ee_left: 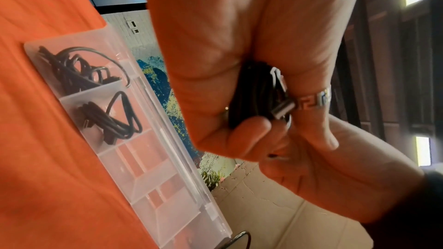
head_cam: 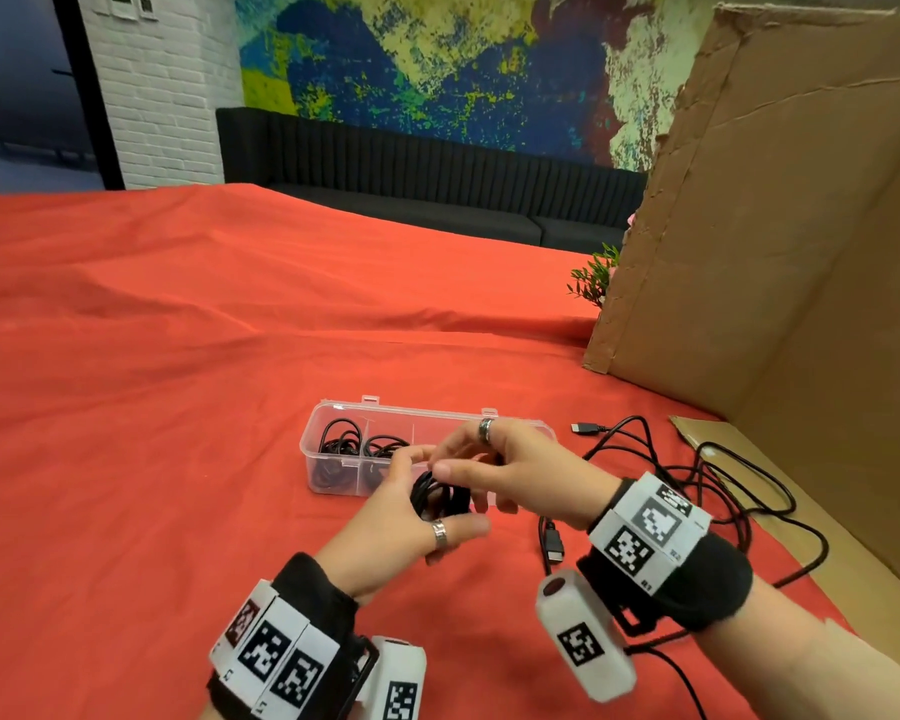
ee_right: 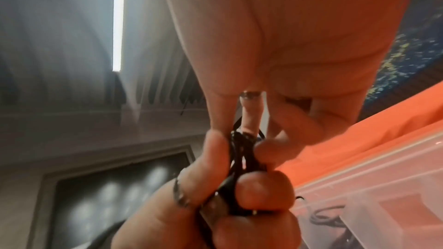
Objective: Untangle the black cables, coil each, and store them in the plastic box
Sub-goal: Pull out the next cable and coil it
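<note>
Just in front of the clear plastic box, my left hand grips a coiled black cable above the red cloth. My right hand pinches the top of the same coil with thumb and fingers. In the left wrist view the coil sits in the curled fingers with a silver USB plug sticking out. The right wrist view has both hands closed round the bundle. Two coiled cables lie in the box's left compartments. The right compartments hold nothing.
Loose black cables sprawl on the cloth to the right, with one plug near my right wrist and another beside the box. A tall cardboard sheet stands on the right, a small green plant behind it.
</note>
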The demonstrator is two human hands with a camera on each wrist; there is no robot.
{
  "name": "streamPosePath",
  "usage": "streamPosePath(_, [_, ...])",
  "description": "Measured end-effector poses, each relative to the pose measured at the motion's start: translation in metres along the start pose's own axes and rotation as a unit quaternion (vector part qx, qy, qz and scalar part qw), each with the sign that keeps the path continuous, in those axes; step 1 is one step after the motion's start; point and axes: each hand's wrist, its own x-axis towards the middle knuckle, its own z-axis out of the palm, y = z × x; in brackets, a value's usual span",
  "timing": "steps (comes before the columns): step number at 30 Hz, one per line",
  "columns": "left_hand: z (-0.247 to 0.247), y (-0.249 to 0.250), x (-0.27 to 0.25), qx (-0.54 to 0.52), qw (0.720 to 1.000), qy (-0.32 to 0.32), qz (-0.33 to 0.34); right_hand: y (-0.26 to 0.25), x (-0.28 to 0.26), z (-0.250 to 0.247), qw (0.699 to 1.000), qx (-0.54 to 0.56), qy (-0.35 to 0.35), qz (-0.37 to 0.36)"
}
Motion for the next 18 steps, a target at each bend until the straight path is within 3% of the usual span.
streamPosePath(9, [-0.001, 0.000, 0.006, 0.061, 0.995, 0.083, 0.017, 0.003, 0.003, 0.009, 0.997, -0.029, 0.019, -0.067])
streamPosePath(18, [-0.004, -0.011, 0.011, 0.052, 0.997, 0.064, 0.015, 0.016, 0.007, 0.018, 0.997, -0.021, 0.049, -0.056])
